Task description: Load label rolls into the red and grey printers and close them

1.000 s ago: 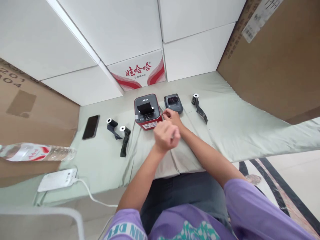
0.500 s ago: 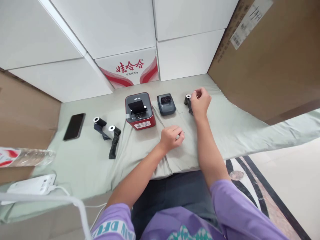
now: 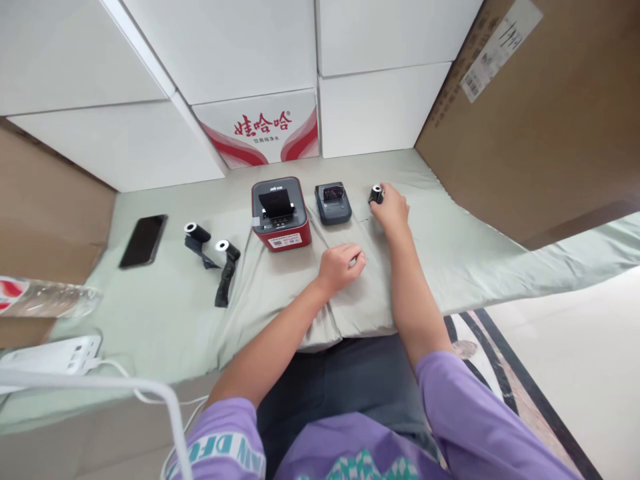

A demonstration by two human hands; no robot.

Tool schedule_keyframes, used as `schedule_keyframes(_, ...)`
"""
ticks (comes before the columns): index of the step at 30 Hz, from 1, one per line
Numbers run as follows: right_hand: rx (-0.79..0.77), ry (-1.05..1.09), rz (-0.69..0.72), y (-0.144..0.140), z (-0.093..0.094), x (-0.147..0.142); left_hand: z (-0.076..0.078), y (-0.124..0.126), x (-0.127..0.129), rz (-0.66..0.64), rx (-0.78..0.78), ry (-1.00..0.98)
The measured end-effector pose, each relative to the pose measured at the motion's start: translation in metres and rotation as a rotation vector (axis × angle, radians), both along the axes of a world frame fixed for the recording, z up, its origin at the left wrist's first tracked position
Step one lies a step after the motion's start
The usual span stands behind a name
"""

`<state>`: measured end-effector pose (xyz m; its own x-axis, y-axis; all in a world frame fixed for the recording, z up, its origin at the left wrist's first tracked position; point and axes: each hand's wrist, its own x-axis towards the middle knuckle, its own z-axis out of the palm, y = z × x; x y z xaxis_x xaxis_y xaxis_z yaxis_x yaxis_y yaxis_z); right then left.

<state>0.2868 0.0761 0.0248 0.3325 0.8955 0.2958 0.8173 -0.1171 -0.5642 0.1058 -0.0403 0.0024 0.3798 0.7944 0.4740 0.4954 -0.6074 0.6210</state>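
My right hand has its thumb and fingers around a small black paper roll with a white core, which stands on the cloth; part of the roll is hidden by the fingers. My left hand rests on the cloth, curled closed. Whatever it may hold cannot be made out. Left of the roll is a small dark label printer. Beyond it stands a larger red and black printer with a black strip sticking out of its top.
Two more black rolls, one farther back and one nearer, trail strips at left. A phone, a plastic bottle and a white power bank lie farther left. White boxes wall the back; a large carton stands right.
My right hand has shifted left and down from beside the black roll and taken hold of it. The left hand stays nearly where it was. The camera view has tilted slightly.
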Motion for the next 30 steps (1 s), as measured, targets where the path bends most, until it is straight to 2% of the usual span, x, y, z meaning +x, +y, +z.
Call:
schedule_keyframes(3, 0.081, -0.059, 0.020, -0.009, 0.017, -0.013, 0.000, 0.000, 0.000, 0.026, 0.000, -0.014)
schedule_keyframes(7, 0.222, -0.092, 0.266, -0.029, 0.040, -0.052, -0.002, 0.003, -0.001, 0.043, -0.002, -0.028)
schedule_keyframes(9, 0.204, -0.040, 0.372, -0.037, 0.042, -0.071, -0.004, 0.004, -0.001, 0.064, -0.012, -0.031)
schedule_keyframes(12, 0.122, 0.067, 0.435, -0.040, 0.036, -0.083, -0.007, 0.005, -0.001, 0.099, -0.028, -0.043)
schedule_keyframes(15, 0.114, 0.089, 0.409, -0.035, 0.024, -0.083, -0.005, 0.005, -0.001, 0.126, -0.033, -0.076)
schedule_keyframes(19, 0.143, 0.027, 0.239, -0.022, 0.003, -0.090, 0.002, 0.004, -0.005, 0.191, 0.009, -0.148)
schedule_keyframes(21, 0.078, 0.024, 0.173, -0.017, -0.006, -0.099, 0.004, 0.005, -0.008, 0.215, 0.045, -0.163)
schedule_keyframes(24, -0.019, 0.041, 0.165, -0.015, -0.011, -0.109, 0.005, 0.008, -0.013, 0.240, 0.059, -0.156)
schedule_keyframes(27, -0.025, 0.073, 0.199, -0.032, -0.006, -0.105, 0.007, 0.010, -0.017, 0.340, -0.018, -0.193)
schedule_keyframes(30, 0.041, 0.097, 0.213, -0.073, -0.002, -0.092, 0.014, 0.011, -0.020, 0.435, -0.087, -0.210)
